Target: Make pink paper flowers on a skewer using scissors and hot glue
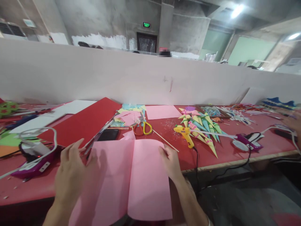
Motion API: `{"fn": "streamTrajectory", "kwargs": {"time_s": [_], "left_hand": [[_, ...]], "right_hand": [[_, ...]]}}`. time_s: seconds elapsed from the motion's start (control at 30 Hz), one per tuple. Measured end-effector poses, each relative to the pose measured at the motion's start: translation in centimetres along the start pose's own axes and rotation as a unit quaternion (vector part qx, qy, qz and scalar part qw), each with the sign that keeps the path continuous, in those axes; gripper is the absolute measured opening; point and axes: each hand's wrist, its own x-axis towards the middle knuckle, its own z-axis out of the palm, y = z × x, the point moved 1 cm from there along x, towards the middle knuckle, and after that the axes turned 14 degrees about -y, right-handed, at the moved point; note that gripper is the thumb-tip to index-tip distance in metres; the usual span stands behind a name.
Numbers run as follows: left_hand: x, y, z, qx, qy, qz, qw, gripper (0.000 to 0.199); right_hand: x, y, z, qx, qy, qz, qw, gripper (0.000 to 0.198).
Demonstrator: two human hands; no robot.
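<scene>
A large pink sheet of paper (pixel 150 179) with a crease down its middle spreads in front of me, over the table's front edge. My right hand (pixel 171 160) grips its upper right edge between thumb and fingers. At the sheet's left side, my left hand (pixel 71 172) is held with its fingers apart, slightly blurred; whether it touches the paper I cannot tell. Just beyond the sheet are a black phone-like slab (pixel 108 135), scissors with yellow and red handles (pixel 147 128) and a thin wooden stick (pixel 166 140).
A yellow glue gun (pixel 185 135) lies right of the sheet beside several paper cones (pixel 204 125). Purple power strips (pixel 35 166) with cables sit on both sides. Red card (pixel 84 122), paper scraps (pixel 130 116) and a flat pink sheet (pixel 162 112) lie near a white partition (pixel 117 75).
</scene>
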Motion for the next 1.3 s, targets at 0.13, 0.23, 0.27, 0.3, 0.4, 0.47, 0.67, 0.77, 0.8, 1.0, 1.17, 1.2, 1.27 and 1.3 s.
{"fn": "streamTrajectory", "kwargs": {"time_s": [0.13, 0.23, 0.27, 0.3, 0.4, 0.47, 0.67, 0.77, 0.8, 1.0, 1.17, 1.2, 1.27, 1.3], "left_hand": [[1.3, 2.3, 2.6, 0.108, -0.045, 0.153, 0.981, 0.037], [2.1, 3.6, 4.8, 0.109, -0.129, 0.182, 0.969, 0.027], [2.3, 3.8, 5.3, 0.114, -0.166, 0.169, 0.965, 0.029], [2.3, 4.0, 5.7, 0.117, -0.195, 0.148, 0.962, 0.031], [2.2, 4.2, 6.3, 0.096, -0.229, 0.105, 0.963, 0.037], [2.1, 4.3, 6.3, 0.048, -0.229, 0.102, 0.967, 0.039], [2.6, 4.9, 5.8, -0.109, -0.244, 0.06, 0.962, 0.035], [2.8, 5.6, 5.2, -0.133, -0.275, 0.074, 0.949, 0.035], [2.9, 5.8, 5.0, -0.13, -0.292, 0.086, 0.944, 0.035], [2.6, 6.7, 4.7, -0.076, -0.313, 0.114, 0.94, 0.035], [2.4, 6.5, 4.7, -0.059, -0.289, 0.085, 0.952, 0.038], [2.4, 6.4, 4.7, -0.061, -0.29, 0.081, 0.952, 0.038], [2.4, 6.4, 4.6, -0.073, -0.29, 0.08, 0.951, 0.038], [2.4, 6.5, 4.6, -0.08, -0.288, 0.081, 0.951, 0.038]], "right_hand": [[-0.2, -0.2, 0.3, 0.034, -0.046, -0.031, 0.998, 0.03], [-0.3, 0.2, 0.2, 0.04, -0.03, -0.022, 0.999, 0.03], [-0.3, 0.3, 0.1, 0.041, -0.021, -0.016, 0.999, 0.03], [-0.3, 0.5, 0.1, 0.043, -0.012, -0.01, 0.999, 0.03], [-0.4, 1.0, 0.0, 0.059, 0.007, 0.009, 0.998, 0.03], [-0.5, 1.3, 0.1, 0.08, 0.011, 0.021, 0.997, 0.03], [-0.8, 2.0, 0.2, 0.151, -0.029, 0.077, 0.985, 0.033], [-0.8, 2.2, 0.0, 0.195, -0.052, 0.083, 0.976, 0.034], [-0.8, 2.2, -0.1, 0.203, -0.05, 0.087, 0.974, 0.035], [-1.0, 1.8, -0.5, 0.161, 0.022, 0.1, 0.982, 0.036], [-1.3, 1.6, -0.7, 0.142, 0.066, 0.103, 0.982, 0.033], [-1.3, 1.6, -0.7, 0.143, 0.068, 0.103, 0.982, 0.034], [-1.4, 1.6, -0.8, 0.143, 0.076, 0.105, 0.981, 0.035], [-1.4, 1.6, -0.8, 0.144, 0.078, 0.107, 0.981, 0.036]]}}
